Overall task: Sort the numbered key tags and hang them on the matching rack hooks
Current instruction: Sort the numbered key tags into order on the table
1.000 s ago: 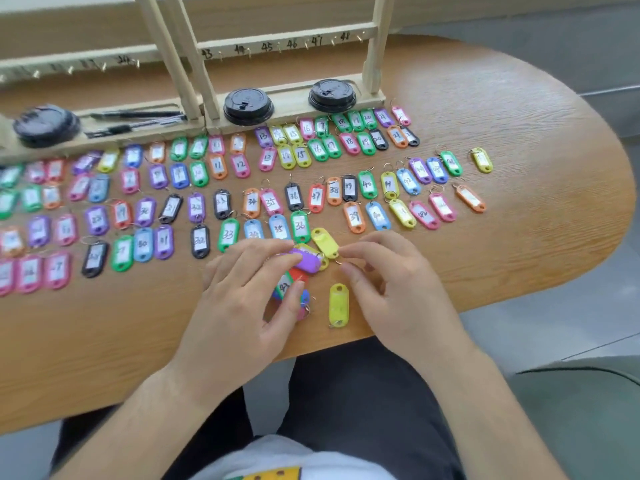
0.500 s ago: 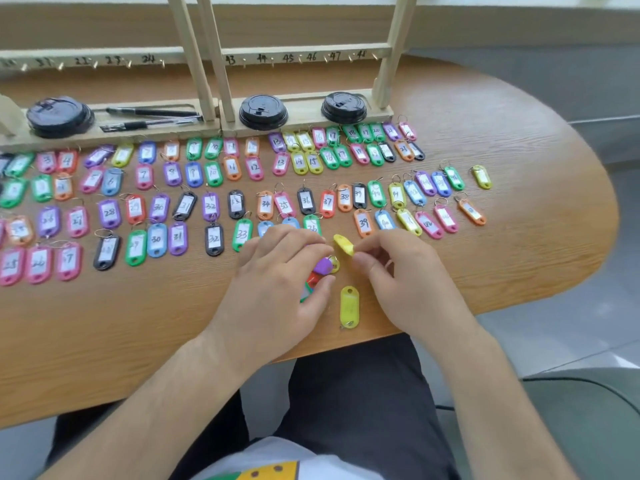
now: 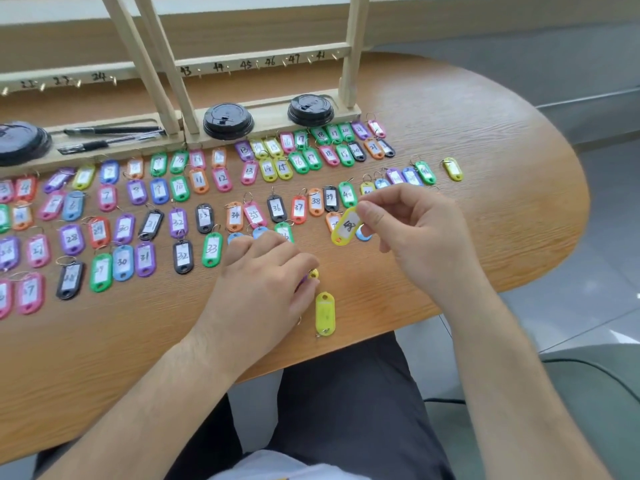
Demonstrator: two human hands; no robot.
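A rounded wood-grain table (image 3: 502, 188) fills the view — grey glossy floor (image 3: 588, 292) beyond, evenly lit.

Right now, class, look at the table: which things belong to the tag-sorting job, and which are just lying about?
Belong to the job:
yellow tag pinched by the right hand
bunch of tags gripped by the left hand
spare yellow tag nearby
rows of tags
rack of numbered hooks

Just lying about:
black lids
pens, both on the rack's base
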